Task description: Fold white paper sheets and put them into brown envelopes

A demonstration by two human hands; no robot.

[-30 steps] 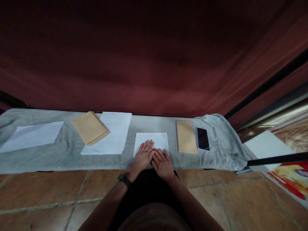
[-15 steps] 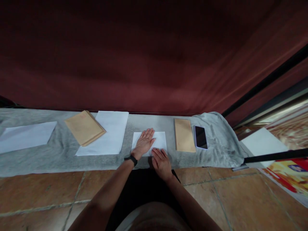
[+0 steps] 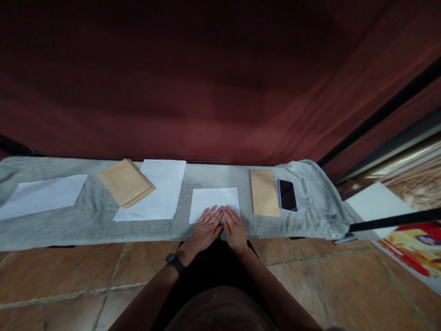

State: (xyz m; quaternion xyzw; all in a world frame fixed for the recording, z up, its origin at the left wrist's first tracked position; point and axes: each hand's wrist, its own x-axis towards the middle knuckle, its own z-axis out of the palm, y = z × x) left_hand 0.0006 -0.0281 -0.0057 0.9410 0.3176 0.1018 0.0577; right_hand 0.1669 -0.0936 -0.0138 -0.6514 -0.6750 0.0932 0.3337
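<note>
A white sheet of paper (image 3: 212, 198), which looks folded, lies in front of me on the grey cloth. My left hand (image 3: 206, 228), with a dark watch (image 3: 175, 263) on its wrist, rests flat on the paper's near edge, fingers a little spread. Beside it my right hand (image 3: 235, 231) lies on the near right part of the same paper, its fingers stretched out. The fingertips of both hands nearly meet. Together they hide most of the sheet's near edge.
To the left are a stack of white paper (image 3: 164, 193), brown envelopes (image 3: 126, 183) partly on it, and another white sheet (image 3: 48, 195). On the right lie a brown envelope (image 3: 265, 193) and a phone (image 3: 287, 195). A dark red curtain (image 3: 206, 92) hangs behind the grey cloth (image 3: 317, 202).
My left hand has slid from the middle of the paper toward me, down to its near edge. My right hand has turned slightly and now sits close beside it.
</note>
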